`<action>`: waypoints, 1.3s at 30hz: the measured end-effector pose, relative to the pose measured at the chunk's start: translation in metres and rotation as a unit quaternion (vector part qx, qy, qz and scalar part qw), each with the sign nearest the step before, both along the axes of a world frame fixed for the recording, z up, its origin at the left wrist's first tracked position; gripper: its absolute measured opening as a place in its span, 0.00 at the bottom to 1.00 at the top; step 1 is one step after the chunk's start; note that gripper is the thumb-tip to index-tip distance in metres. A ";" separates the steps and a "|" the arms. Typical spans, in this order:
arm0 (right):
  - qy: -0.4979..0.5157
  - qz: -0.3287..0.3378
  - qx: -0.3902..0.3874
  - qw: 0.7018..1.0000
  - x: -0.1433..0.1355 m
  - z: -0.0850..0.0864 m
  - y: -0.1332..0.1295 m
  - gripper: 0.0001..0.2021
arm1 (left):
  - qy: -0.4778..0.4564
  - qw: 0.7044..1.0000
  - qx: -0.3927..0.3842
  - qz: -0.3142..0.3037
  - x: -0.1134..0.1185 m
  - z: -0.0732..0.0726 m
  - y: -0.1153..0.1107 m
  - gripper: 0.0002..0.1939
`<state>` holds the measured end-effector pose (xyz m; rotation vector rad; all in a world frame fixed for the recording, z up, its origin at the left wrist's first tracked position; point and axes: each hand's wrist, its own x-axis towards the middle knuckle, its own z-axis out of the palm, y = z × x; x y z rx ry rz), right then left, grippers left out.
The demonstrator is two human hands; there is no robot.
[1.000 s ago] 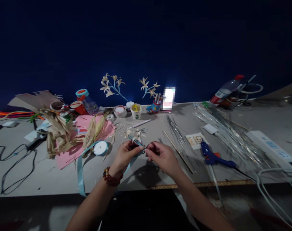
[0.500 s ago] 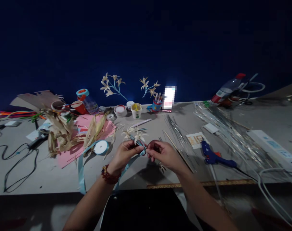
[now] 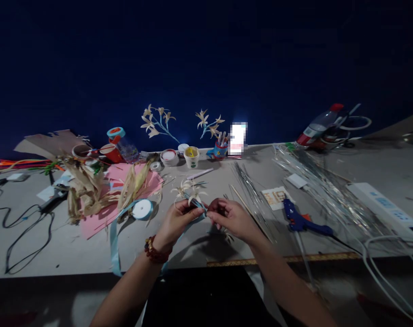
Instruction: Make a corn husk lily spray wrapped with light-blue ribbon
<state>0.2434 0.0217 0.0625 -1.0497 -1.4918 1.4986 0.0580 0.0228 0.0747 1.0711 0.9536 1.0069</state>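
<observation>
My left hand (image 3: 181, 220) pinches a small spray of cream artificial flowers (image 3: 194, 195) by its pale blue stems, the blooms pointing away from me. At the lower end of these stems, the fingertips of my right hand (image 3: 232, 218) are closed on the wrapped tip. Pale blue ribbon (image 3: 114, 247) hangs over the table's front edge, and a strip of it runs up under my left hand. Its white-centred spool (image 3: 142, 209) lies left of my hands. What exactly sits between my right fingertips is partly hidden.
Dried corn husks (image 3: 87, 188) lie on pink paper (image 3: 94, 225) at left. Two finished flower sprays (image 3: 159, 122) stand behind small tubs (image 3: 192, 156). To the right are loose wires (image 3: 252, 190), a blue glue gun (image 3: 303, 222), a power strip (image 3: 386, 204) and a tilted bottle (image 3: 318, 127).
The ribbon below my left hand has shifted and shows less. My right fingers have turned slightly at the stem end. The view has moved a little.
</observation>
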 end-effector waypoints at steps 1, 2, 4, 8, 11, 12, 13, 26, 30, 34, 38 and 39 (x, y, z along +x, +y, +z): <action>-0.001 0.001 -0.001 1.000 0.001 0.000 0.000 0.10 | -0.001 1.000 -0.003 -0.001 0.000 0.000 0.000 0.10; -0.001 0.003 -0.002 1.000 0.001 0.000 0.000 0.10 | -0.002 1.000 -0.005 -0.003 0.000 0.000 0.000 0.11; 0.001 0.008 -0.005 1.000 0.002 0.001 0.001 0.10 | -0.008 1.000 -0.009 -0.004 0.001 0.000 0.000 0.11; 0.003 0.018 -0.010 1.000 0.003 0.001 0.002 0.09 | -0.008 1.000 -0.013 0.000 0.004 0.000 -0.001 0.12; 0.001 0.017 -0.012 1.000 0.003 0.001 0.002 0.09 | 0.003 1.000 -0.012 0.019 0.006 -0.001 -0.001 0.12; 0.000 0.018 -0.013 1.000 0.003 0.001 0.002 0.09 | 0.009 1.000 -0.011 0.027 0.006 -0.001 -0.001 0.12; 0.000 0.018 -0.015 1.000 0.003 0.001 0.002 0.10 | 0.014 0.999 -0.011 0.032 0.007 -0.002 -0.001 0.12; 0.009 0.005 -0.021 1.000 0.004 -0.002 0.000 0.11 | 0.055 0.998 0.012 0.031 0.007 0.005 -0.002 0.09; 0.013 -0.001 -0.019 1.000 0.005 0.000 -0.002 0.10 | 0.031 0.999 0.011 0.011 0.009 0.004 0.000 0.10; 0.018 -0.008 -0.026 0.999 0.007 -0.002 -0.005 0.11 | 0.030 0.999 0.013 -0.007 0.010 0.006 0.000 0.10; 0.034 -0.012 -0.035 0.999 0.006 -0.004 -0.008 0.12 | 0.036 0.999 0.020 -0.023 0.011 0.010 -0.002 0.10; 0.036 -0.012 -0.037 0.999 0.006 -0.003 -0.009 0.12 | 0.040 0.999 0.022 -0.027 0.011 0.011 -0.002 0.10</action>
